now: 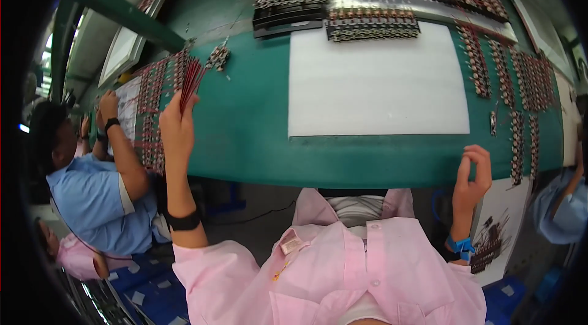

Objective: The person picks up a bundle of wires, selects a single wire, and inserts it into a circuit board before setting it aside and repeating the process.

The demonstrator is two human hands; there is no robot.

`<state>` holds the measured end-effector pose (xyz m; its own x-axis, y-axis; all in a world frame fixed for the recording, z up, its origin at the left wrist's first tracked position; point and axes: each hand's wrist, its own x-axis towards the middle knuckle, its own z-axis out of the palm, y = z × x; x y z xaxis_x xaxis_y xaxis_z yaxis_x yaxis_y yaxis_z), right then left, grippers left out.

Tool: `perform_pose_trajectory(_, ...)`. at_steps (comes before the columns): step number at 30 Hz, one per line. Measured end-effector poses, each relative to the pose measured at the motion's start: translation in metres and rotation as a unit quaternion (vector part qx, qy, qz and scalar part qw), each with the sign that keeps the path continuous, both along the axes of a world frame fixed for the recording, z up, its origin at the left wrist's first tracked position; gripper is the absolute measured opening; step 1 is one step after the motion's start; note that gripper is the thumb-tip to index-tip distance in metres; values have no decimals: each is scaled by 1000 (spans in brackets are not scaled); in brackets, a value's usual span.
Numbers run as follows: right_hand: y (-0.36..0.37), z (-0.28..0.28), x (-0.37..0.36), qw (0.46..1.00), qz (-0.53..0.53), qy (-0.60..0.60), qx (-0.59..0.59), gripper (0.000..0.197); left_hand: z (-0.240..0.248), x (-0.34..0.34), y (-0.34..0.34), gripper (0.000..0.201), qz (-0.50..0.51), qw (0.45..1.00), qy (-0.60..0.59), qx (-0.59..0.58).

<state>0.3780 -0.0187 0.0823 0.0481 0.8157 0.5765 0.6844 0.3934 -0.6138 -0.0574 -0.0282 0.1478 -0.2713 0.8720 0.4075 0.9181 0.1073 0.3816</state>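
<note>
My left hand (176, 124) is raised at the left end of the green bench and grips a bundle of red wires (190, 78) that fans upward. Small wired parts (218, 56) hang just beyond the bundle. My right hand (471, 177) hovers at the bench's near edge on the right, fingers curled with thumb and fingertips close together, holding nothing I can see. A white foam pad (376, 80) lies on the green bench (245, 123) between my hands.
Rows of small wired components (517, 89) cover the right side of the bench, and trays of them (372, 24) sit at the back. Another person in a blue shirt (98, 196) works at the left beside more component rows (153, 111). A blue sleeve (557, 215) shows at the right.
</note>
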Motion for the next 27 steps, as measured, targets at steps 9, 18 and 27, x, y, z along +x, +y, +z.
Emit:
perform_pose_trajectory(9,-15,14,-80,932,354,21,-75,11,-29,-41,107,28,45,985,28,-161)
perform_pose_trajectory(18,-8,10,-79,922,371,-7,-108,15,-40,-45,125,27,82,970,45,-223)
perform_pose_trajectory(27,-20,6,-82,907,412,-8,-90,14,-31,-29,84,25,12,986,-94,-138)
